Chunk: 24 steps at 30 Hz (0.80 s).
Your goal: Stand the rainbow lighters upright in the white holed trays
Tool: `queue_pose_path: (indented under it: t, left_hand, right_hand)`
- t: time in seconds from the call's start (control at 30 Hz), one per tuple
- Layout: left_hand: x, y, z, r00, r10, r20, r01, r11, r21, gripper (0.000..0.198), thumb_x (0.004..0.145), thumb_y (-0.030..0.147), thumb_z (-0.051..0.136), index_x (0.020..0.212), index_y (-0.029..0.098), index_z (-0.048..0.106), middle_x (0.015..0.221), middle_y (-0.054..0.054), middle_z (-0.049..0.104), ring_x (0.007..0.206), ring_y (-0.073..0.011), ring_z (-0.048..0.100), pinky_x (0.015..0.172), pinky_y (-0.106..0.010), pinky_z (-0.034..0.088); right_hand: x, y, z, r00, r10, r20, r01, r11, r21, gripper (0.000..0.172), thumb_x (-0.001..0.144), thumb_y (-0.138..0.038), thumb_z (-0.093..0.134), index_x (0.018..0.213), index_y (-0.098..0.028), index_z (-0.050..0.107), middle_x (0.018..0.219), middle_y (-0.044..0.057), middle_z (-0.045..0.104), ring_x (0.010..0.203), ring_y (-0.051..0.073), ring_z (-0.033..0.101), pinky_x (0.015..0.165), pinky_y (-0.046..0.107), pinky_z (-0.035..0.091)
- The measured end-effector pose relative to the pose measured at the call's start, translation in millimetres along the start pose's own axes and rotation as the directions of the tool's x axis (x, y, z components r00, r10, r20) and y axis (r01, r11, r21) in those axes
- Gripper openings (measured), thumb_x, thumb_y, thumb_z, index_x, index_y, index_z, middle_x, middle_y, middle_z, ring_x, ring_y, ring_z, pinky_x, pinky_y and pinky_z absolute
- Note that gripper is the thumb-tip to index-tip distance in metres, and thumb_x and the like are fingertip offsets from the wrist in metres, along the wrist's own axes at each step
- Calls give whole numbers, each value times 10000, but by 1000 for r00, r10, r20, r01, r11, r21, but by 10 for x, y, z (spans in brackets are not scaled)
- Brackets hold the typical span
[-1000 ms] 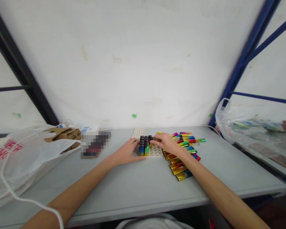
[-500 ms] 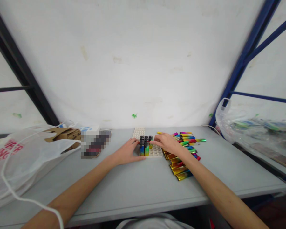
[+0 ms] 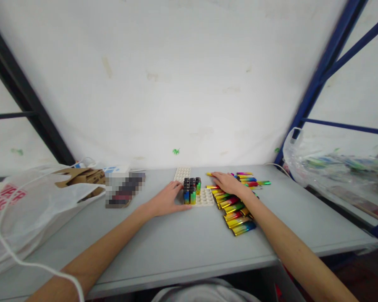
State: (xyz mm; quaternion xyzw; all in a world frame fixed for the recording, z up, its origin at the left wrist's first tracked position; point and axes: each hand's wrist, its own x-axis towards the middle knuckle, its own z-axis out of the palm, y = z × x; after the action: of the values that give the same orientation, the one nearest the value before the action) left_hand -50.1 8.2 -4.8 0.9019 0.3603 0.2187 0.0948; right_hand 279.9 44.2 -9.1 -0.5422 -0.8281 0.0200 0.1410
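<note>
On the grey table stands a white tray (image 3: 207,198) with rows of round holes. Several lighters (image 3: 190,195) with black tops and blue, green and yellow bodies stand upright in its left part. My left hand (image 3: 167,199) is curved around the tray's left end, thumb at the front edge and fingers behind the lighters, gripping it. To the right lies a loose pile of shiny coloured lighters (image 3: 233,208). My right hand (image 3: 227,183) lies palm down over the back of this pile, fingers stretched towards a yellow lighter (image 3: 209,174). The undersides of its fingers are hidden.
Another white holed tray (image 3: 183,173) lies behind, near the wall. On the left are a white plastic bag (image 3: 47,209), cardboard (image 3: 88,178), a blurred-out item (image 3: 126,191) and a white cable (image 3: 34,264). A clear plastic bag (image 3: 292,153) hangs by the blue frame (image 3: 318,86).
My right hand has moved from the tray right to the pile, leaving a green-yellow lighter upright in the holes. My left hand has stayed at the tray.
</note>
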Motion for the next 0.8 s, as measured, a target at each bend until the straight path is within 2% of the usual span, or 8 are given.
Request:
queue_pose_path:
  t: [0.13, 0.27, 0.37, 0.43, 0.5, 0.63, 0.7, 0.8]
  left_hand:
    - [1, 13, -13, 1000, 5, 9, -5, 1000, -1, 722, 845, 740, 761, 1312, 198, 664, 1308, -154, 671, 1244, -378, 635, 1138, -508, 513]
    - [-3, -3, -1, 1000, 0, 16, -1, 1000, 4, 738, 851, 754, 747, 1315, 188, 653, 1295, -159, 661, 1235, -372, 631, 1127, -504, 515]
    - [-3, -17, 10, 1000, 5, 8, -5, 1000, -4, 741, 846, 756, 756, 1304, 182, 656, 1289, -163, 660, 1223, -371, 630, 1117, -513, 519]
    - [-2, -20, 10, 1000, 5, 12, -5, 1000, -8, 743, 847, 754, 759, 1302, 175, 657, 1293, -169, 659, 1222, -372, 629, 1115, -518, 519]
    - [-1, -22, 8, 1000, 1, 15, -1, 1000, -10, 747, 848, 757, 755, 1306, 175, 657, 1300, -168, 659, 1221, -372, 631, 1111, -520, 522]
    - [-3, -24, 6, 1000, 8, 1, -8, 1000, -19, 743, 841, 761, 758, 1314, 198, 659, 1294, -153, 668, 1206, -368, 639, 1102, -519, 527]
    - [-5, -22, 3, 1000, 14, -1, -14, 1000, -24, 739, 846, 753, 759, 1326, 200, 656, 1297, -153, 667, 1208, -367, 639, 1102, -517, 526]
    - [-6, -14, -3, 1000, 7, 10, -7, 1000, -20, 747, 851, 744, 762, 1338, 190, 651, 1316, -165, 659, 1228, -373, 630, 1107, -520, 523]
  right_hand:
    - [33, -54, -64, 998, 37, -58, -36, 999, 13, 293, 1028, -185, 592, 1283, -183, 737, 1271, 167, 770, 1177, 296, 728, 1080, 416, 498]
    - [27, -97, -89, 986, 19, -168, -2, 995, 98, 223, 995, -175, 637, 1192, -178, 741, 1171, 140, 741, 1064, 237, 717, 1017, 349, 512]
    - [33, -121, -88, 957, 23, -288, 60, 959, 279, 267, 1000, -207, 590, 1234, -173, 715, 1146, 116, 703, 986, 210, 698, 956, 354, 535]
    - [49, -147, -92, 937, 104, -333, 79, 867, 492, 377, 971, -296, 631, 1331, -186, 660, 1097, 83, 707, 876, 191, 689, 849, 348, 556]
    - [65, -191, -107, 925, 204, -320, 84, 713, 696, 511, 885, -417, 731, 1336, -194, 640, 1002, 47, 720, 773, 175, 658, 738, 321, 542]
    - [63, -322, -184, 918, 302, -259, 110, 433, 895, 544, 730, -531, 852, 1112, -176, 698, 858, 24, 716, 730, 165, 606, 673, 298, 476]
    - [44, -388, -234, 920, 313, -237, 113, 368, 923, 505, 728, -553, 857, 1031, -173, 720, 839, 18, 703, 726, 154, 581, 671, 291, 450]
    - [13, -459, -290, 930, 284, -233, 119, 367, 922, 488, 789, -598, 811, 1011, -168, 751, 840, 11, 674, 744, 147, 555, 675, 283, 432]
